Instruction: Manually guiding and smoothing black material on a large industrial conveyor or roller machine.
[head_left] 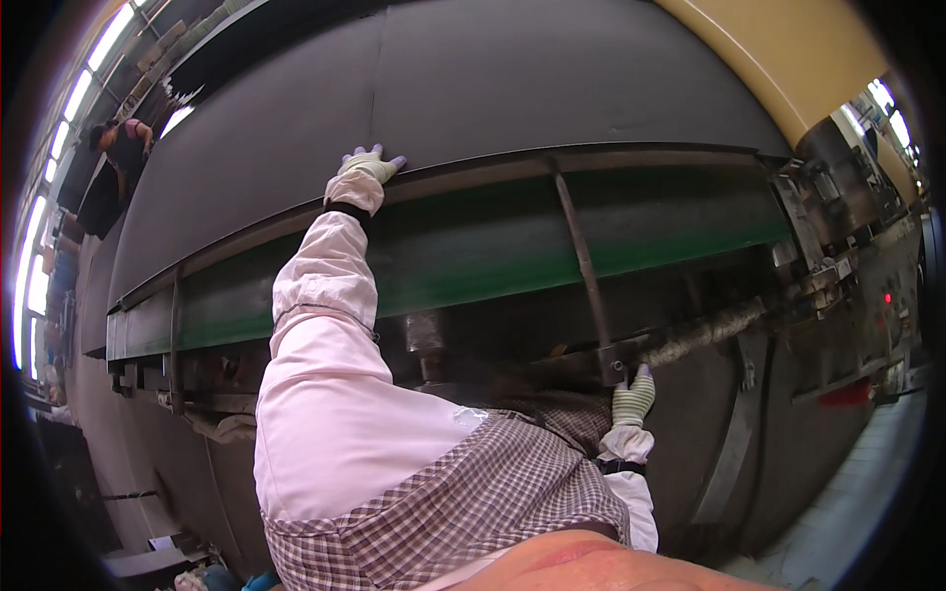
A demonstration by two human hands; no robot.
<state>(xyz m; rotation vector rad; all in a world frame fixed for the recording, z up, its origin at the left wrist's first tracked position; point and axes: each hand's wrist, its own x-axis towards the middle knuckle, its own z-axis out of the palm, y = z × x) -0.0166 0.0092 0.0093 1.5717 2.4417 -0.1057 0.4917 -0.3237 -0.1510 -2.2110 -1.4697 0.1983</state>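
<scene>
My left hand [370, 165], in a pale glove with purple fingertips, lies with spread fingers on the near edge of a large dark grey sheet [473, 79]. Nothing is held in it. Low on the right, my right hand [633, 402], in a similar striped glove, is beside the block-like lower end of a slanted metal bar [583, 256]. One purple fingertip points upward there; the other fingers are mostly hidden, so I cannot tell whether they grip it. Below the sheet's edge runs a green belt-like surface [463, 281] within a metal frame.
A big yellow cylindrical machine part [778, 59] rises at the far right. Below it stand metal machine fittings [838, 197] and a wrapped horizontal shaft [705, 333]. Another person [126, 153] stands at the far left beside the dark surface.
</scene>
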